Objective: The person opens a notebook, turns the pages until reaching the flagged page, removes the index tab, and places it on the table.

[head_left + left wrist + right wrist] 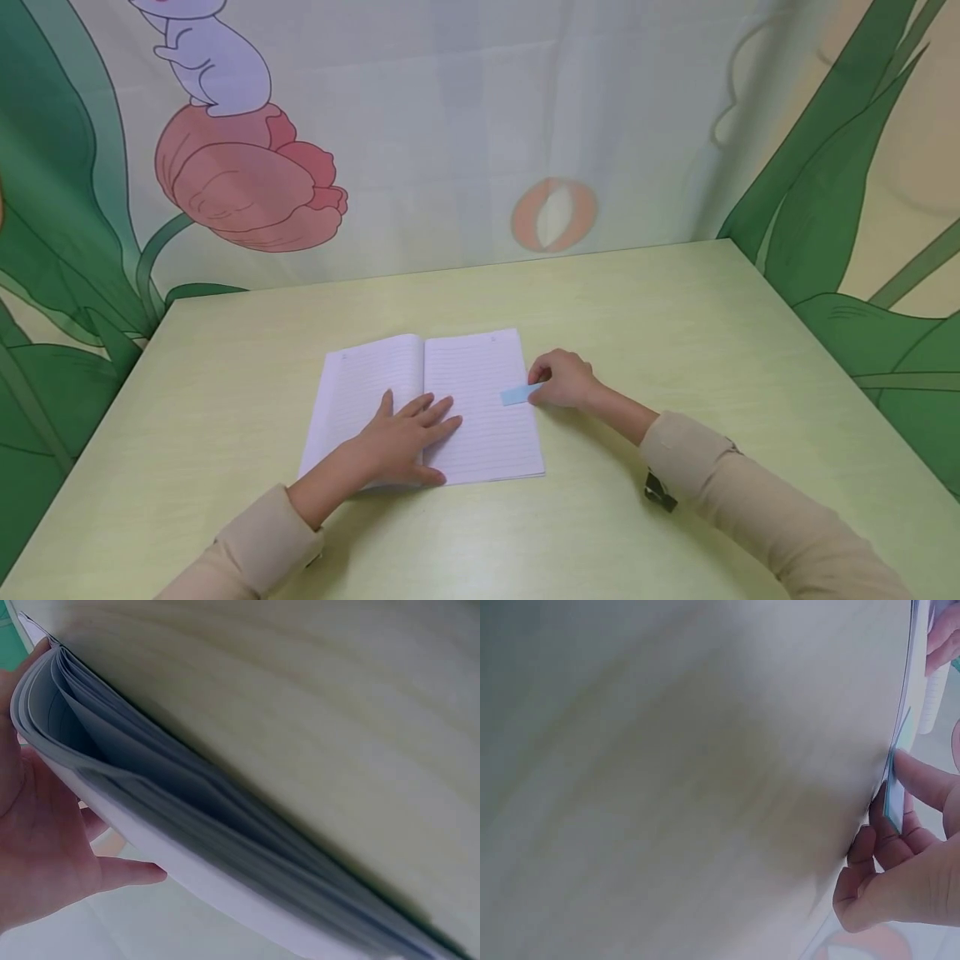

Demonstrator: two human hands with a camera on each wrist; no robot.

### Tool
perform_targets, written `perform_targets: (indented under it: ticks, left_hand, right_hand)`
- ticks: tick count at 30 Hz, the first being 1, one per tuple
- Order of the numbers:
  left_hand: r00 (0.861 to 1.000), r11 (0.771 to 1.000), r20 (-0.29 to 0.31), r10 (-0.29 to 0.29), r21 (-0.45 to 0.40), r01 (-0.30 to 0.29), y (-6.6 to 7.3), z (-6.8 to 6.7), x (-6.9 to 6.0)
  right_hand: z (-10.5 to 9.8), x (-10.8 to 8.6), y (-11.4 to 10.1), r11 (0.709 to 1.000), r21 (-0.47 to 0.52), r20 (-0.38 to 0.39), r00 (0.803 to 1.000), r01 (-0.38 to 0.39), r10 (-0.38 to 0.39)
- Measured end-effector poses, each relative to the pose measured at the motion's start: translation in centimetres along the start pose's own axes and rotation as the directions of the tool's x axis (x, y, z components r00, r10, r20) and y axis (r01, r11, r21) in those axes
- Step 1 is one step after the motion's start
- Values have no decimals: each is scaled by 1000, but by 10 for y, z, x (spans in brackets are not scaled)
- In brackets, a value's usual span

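An open notebook with lined pages lies on the table. My left hand rests across its lower middle with fingers spread, over the fold and both pages. In the left wrist view the notebook's page edges bulge up beside that hand. At the right page's outer edge, my right hand pinches a light blue paper strip between thumb and fingers. Part of the strip lies over the page and its other end is in the fingers. The right wrist view shows the strip edge-on between thumb and fingers.
The pale wooden-looking table extends around the notebook on all sides. Behind it hangs a curtain printed with a white animal, a pink flower and green leaves. A dark object is at the right sleeve's cuff.
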State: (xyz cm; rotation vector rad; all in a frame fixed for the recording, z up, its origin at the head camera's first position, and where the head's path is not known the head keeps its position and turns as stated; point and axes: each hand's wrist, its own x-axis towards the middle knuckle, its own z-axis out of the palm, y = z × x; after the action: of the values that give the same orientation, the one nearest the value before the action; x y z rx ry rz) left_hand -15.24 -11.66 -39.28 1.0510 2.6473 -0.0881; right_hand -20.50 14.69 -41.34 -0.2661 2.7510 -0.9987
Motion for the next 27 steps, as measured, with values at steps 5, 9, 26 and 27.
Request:
perform_targets:
  ticks: [5,9,26,27]
  left_hand:
    - [1000,1000,7,-11,12,11,0,0,0]
    - [1000,1000,9,-5,-3,5,1,-1,1]
    - [1000,999,22,-2,-51,3,3,-6,-2]
    - [1000,998,20,-1,-57,2,2,-6,-2]
  right_hand:
    - [0,-1,0,999,52,-18,1000,-2,3]
    - [0,-1,1,997,72,-33,999,5,-3]
    - [-4,-6,3,993,88,-21,997,81,-80]
    - [-5,-6,3,993,95,-13,997,74,-73]
